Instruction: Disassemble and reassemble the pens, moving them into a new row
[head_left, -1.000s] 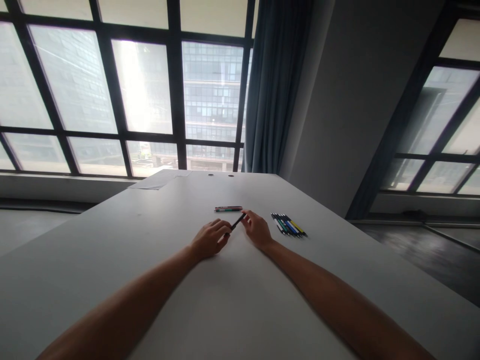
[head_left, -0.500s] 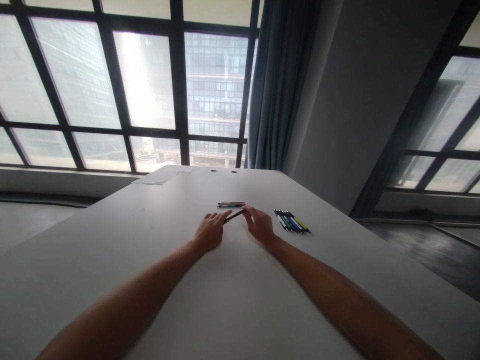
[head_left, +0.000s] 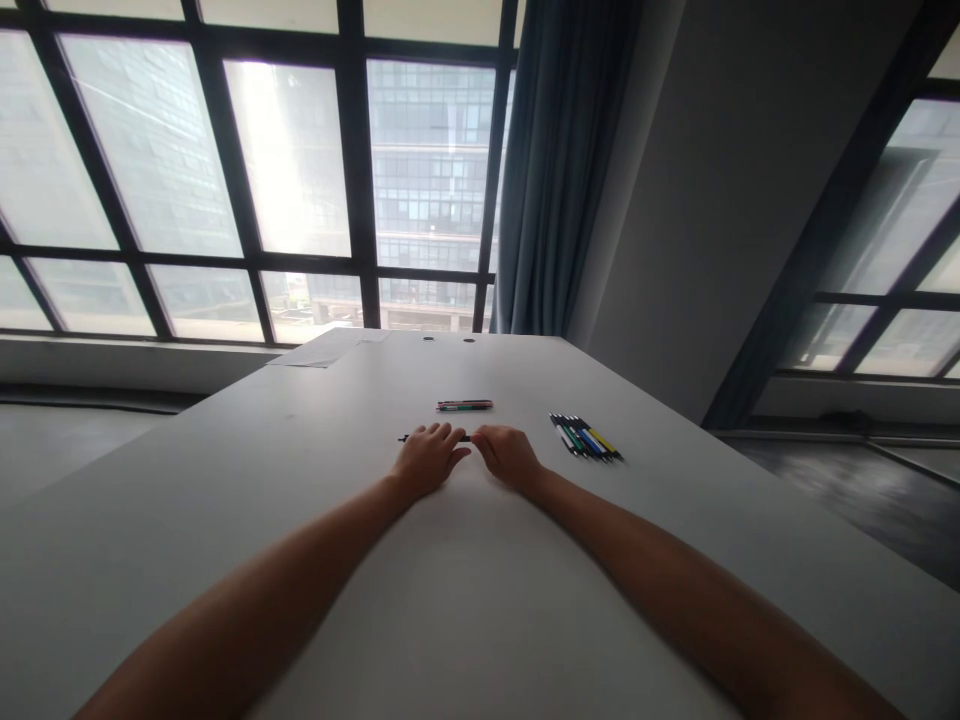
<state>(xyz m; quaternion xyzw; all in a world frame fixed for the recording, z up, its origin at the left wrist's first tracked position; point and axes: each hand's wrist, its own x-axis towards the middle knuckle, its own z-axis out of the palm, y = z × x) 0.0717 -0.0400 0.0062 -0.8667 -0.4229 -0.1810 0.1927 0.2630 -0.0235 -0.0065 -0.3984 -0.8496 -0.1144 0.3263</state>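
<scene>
A dark pen [head_left: 466,438] lies crosswise between my two hands, low over the white table. My left hand [head_left: 429,460] is closed over its middle, and the pen's thin left tip sticks out beyond the fingers. With thumb and fingers pressed together, my right hand [head_left: 509,457] grips the other end, which is hidden in the grasp. Just beyond the hands, a few pens [head_left: 465,406] with red and green parts lie side by side. Right of my right hand is a slanted row of several pens [head_left: 586,438] with white, green, blue and yellow barrels.
The long white table [head_left: 465,600] stretches away towards the windows. Sheets of paper [head_left: 319,350] lie at its far left, and two dark round spots [head_left: 469,340] show near the far edge. A blue curtain [head_left: 547,200] hangs behind it.
The pen has turned from slanted to nearly level. My left hand has slid over it and closed around it, and my right hand's fingers have lowered and folded at its right end.
</scene>
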